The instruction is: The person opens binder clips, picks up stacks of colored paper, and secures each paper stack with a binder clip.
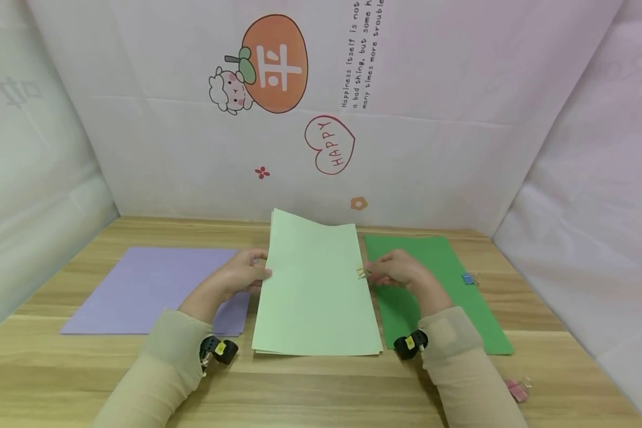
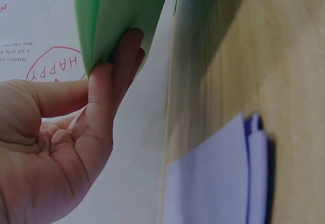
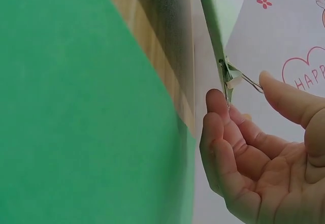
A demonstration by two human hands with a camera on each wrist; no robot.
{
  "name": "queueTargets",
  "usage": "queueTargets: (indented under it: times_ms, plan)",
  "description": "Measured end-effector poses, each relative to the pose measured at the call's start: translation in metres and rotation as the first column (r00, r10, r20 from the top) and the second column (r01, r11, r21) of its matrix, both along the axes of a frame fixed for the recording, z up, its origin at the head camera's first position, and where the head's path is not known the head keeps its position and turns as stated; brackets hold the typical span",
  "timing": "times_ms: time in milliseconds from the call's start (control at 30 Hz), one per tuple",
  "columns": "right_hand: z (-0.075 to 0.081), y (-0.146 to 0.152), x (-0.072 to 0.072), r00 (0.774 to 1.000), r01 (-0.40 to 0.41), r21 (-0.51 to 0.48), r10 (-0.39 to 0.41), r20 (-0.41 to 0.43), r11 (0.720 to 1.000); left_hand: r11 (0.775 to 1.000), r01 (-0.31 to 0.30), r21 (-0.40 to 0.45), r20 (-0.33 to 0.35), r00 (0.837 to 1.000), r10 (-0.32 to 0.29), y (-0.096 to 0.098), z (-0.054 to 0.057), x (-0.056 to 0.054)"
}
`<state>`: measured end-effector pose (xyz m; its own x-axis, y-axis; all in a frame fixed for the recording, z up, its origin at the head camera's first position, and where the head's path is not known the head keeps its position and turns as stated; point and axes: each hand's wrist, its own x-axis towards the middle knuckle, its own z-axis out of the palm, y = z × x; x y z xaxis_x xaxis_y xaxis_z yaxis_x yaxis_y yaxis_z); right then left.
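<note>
A stack of light green paper [image 1: 315, 297] stands tilted up in the middle of the table. My left hand [image 1: 238, 274] pinches its left edge, thumb in front and fingers behind, as the left wrist view shows with the sheets [image 2: 124, 10] slightly parted. On the right edge sits a small pale binder clip [image 1: 361, 273] with wire handles. My right hand [image 1: 398, 270] pinches the clip: in the right wrist view the thumb is against one wire handle and the fingertips [image 3: 216, 102] are at the other.
Purple paper [image 1: 155, 285] lies at the left. Dark green paper [image 1: 406, 297] lies at the right under my right forearm, a blue binder clip [image 1: 468, 279] on its right edge. A pink binder clip [image 1: 517, 390] lies near the front right. White printed cloth [image 1: 422, 166] encloses the wooden table [image 1: 299, 392].
</note>
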<state>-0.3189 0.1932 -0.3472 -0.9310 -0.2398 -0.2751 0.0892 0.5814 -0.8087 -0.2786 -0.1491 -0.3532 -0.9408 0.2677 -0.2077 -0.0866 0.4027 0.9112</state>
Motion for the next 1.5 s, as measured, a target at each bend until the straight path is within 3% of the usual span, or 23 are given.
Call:
queueTargets:
  times_ms: [233, 933, 1500]
  plan:
    - [-0.0019, -0.0011, -0.0005, 1.000, 0.003, 0.000, -0.003, 0.011, 1.000, 1.000, 0.027, 0.007, 0.009, 1.000, -0.027, 0.0007, -0.0041, -0.0001]
    - [-0.0061, -0.0023, 0.0005, 0.999, -0.036, 0.065, 0.034, 0.026, 0.997, 1.000, 0.019, 0.014, 0.023, 1.000, -0.019, 0.0042, -0.0090, -0.0007]
    - [-0.0032, -0.0043, 0.0019, 0.999, -0.034, 0.073, 0.031, 0.034, 0.997, 1.000, 0.027, 0.002, 0.052, 0.998, -0.027, 0.0011, -0.0058, -0.0016]
